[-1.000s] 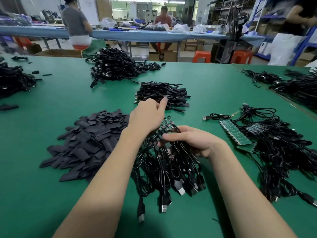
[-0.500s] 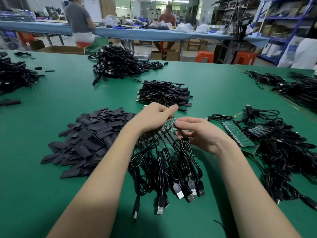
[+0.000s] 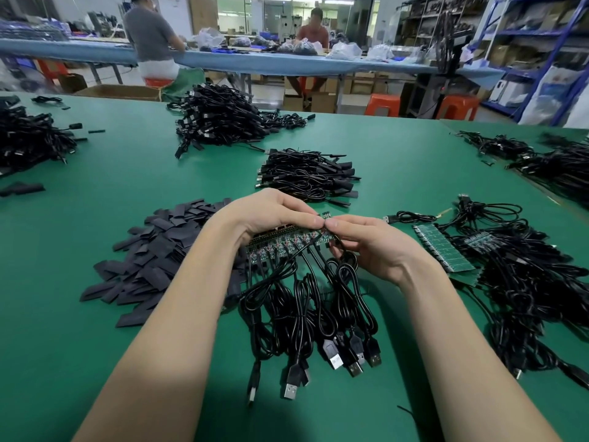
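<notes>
Right hand point(image 3: 373, 247) has met left hand point(image 3: 271, 215), both apparently pinching the circuit strip point(image 3: 283, 244) at its right edge.

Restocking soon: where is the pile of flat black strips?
Head view, left of centre: the black strips lie on the green table, just beside the left hand and the circuit board.

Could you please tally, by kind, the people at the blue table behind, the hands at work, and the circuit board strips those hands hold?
People at the blue table: 2, the person in grey and the person in red
Hands: 2, the left hand and the right hand
Held circuit board strip: 1
Total: 5
</notes>
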Demonstrator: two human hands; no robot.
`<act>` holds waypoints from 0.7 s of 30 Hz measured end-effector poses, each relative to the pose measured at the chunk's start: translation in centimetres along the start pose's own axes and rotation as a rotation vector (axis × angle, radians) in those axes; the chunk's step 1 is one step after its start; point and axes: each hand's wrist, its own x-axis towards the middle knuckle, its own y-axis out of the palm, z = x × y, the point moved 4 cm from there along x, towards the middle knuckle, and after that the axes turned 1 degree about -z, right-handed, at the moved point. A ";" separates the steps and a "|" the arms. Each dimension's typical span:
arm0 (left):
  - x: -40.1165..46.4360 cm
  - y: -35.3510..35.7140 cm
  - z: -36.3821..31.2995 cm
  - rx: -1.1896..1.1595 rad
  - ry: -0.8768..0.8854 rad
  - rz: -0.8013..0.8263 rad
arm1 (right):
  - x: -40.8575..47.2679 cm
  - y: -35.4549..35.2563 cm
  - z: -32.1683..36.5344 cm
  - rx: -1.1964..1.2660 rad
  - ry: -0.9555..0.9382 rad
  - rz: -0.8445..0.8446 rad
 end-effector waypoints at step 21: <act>0.7 1.8 0.1 0.220 0.062 -0.125 | -1.7 -3.8 3.0 0.019 -0.211 -0.467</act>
